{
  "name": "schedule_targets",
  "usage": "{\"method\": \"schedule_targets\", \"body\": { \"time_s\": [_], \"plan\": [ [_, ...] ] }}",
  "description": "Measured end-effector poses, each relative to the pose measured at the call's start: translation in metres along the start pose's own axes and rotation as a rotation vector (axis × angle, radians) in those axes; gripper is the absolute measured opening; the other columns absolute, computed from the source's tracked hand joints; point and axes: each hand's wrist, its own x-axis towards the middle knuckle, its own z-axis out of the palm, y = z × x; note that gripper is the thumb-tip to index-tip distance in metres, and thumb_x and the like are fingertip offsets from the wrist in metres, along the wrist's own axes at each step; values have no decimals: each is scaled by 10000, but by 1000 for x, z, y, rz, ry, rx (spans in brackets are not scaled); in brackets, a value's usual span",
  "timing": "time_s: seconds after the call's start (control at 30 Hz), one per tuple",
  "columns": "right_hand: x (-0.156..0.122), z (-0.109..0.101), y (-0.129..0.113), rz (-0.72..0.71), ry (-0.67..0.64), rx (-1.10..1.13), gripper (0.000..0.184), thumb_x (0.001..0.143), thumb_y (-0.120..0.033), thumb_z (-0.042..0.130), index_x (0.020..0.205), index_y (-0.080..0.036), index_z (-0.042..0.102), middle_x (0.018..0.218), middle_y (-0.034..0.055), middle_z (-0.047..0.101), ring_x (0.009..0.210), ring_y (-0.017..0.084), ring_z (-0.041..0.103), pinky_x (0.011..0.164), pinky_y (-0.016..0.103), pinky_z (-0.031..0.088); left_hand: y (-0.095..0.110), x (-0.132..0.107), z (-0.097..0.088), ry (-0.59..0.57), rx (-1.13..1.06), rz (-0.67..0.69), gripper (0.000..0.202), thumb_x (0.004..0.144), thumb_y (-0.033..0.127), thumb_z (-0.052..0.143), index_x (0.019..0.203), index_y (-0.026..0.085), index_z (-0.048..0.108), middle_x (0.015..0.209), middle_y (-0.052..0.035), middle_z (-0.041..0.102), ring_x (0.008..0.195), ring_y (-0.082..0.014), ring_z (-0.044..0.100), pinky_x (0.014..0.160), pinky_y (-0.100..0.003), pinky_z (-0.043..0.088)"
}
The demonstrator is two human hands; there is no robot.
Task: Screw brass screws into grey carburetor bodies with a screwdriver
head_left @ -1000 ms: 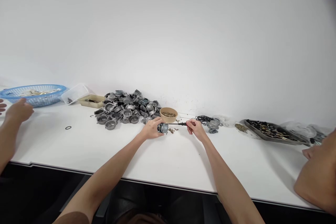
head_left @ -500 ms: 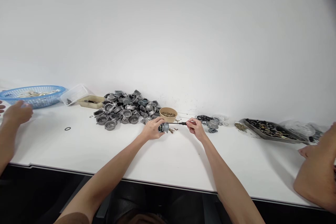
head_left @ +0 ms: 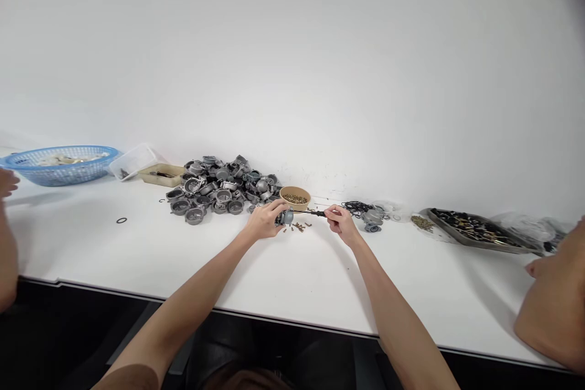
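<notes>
The person sits at a white table (head_left: 283,280), both arms stretched toward twelve o'clock; the left hand (head_left: 264,220) is curled around a small grey metal part (head_left: 286,217), fingers closed on it and holding it just above the tabletop; the right hand (head_left: 340,222), at about three o'clock from that part, pinches the black handle of a thin screwdriver (head_left: 317,214), whose shaft runs level toward nine o'clock and meets the part; whether the tip is seated I cannot tell; a few loose brass screws (head_left: 298,228) lie on the table just below the part, at its six o'clock.

Just beyond the hands, at twelve o'clock, stands a tan bowl (head_left: 295,193) of small brass pieces; at ten o'clock from it lies a heap of grey castings (head_left: 219,189); farther toward nine o'clock sit a beige tray (head_left: 161,174), a clear tub (head_left: 132,159) and a blue basket (head_left: 59,164); a lone black ring (head_left: 121,220) lies apart on the table; toward three o'clock are black O-rings (head_left: 356,206), another grey part (head_left: 372,219) and a dark metal tray (head_left: 475,228) of mixed hardware; a co-worker's hand (head_left: 8,183) shows at the left edge, and another person's arm (head_left: 555,304) rests at the right edge.
</notes>
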Motion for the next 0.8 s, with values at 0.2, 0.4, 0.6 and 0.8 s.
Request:
{"method": "schedule_targets", "body": {
  "time_s": [0.2, 0.4, 0.6, 0.8],
  "plan": [
    [-1, 0, -4, 118, -27, 38, 397, 645, -388, 862, 688, -178, 528, 549, -86, 337, 445, 25, 186, 406, 190, 97, -9, 0, 2, -7, 143, 114, 489, 858, 217, 607, 1339, 260, 528, 1428, -95, 555, 1016, -265, 676, 705, -326, 556],
    [-3, -1, -12, 173, -23, 67, 448, 638, -393, 879, 684, -180, 487, 551, -93, 328, 438, 17, 182, 387, 185, 95, -13, 1, 3, -17, 237, 150, 455, 894, 171, 541, 1339, 263, 534, 1454, -94, 537, 1016, -262, 660, 779, -359, 547],
    [-2, 5, -8, 249, -49, 57, 449, 705, -486, 827, 684, -183, 497, 501, -92, 327, 423, 30, 185, 382, 198, 117, -18, 0, 4, 22, 253, 119, 456, 887, 120, 527, 1314, 278, 554, 1435, -83, 547, 1094, -267, 624, 813, -372, 534],
    [5, 1, 4, 52, 162, -62, 363, 695, -459, 801, 770, -183, 577, 575, -37, 509, 478, 78, 401, 439, 211, 295, -20, -3, 9, 59, 155, -75, 430, 859, 361, 699, 1261, 264, 580, 1305, -88, 607, 1129, -276, 620, 709, -323, 549]
  ]
}}
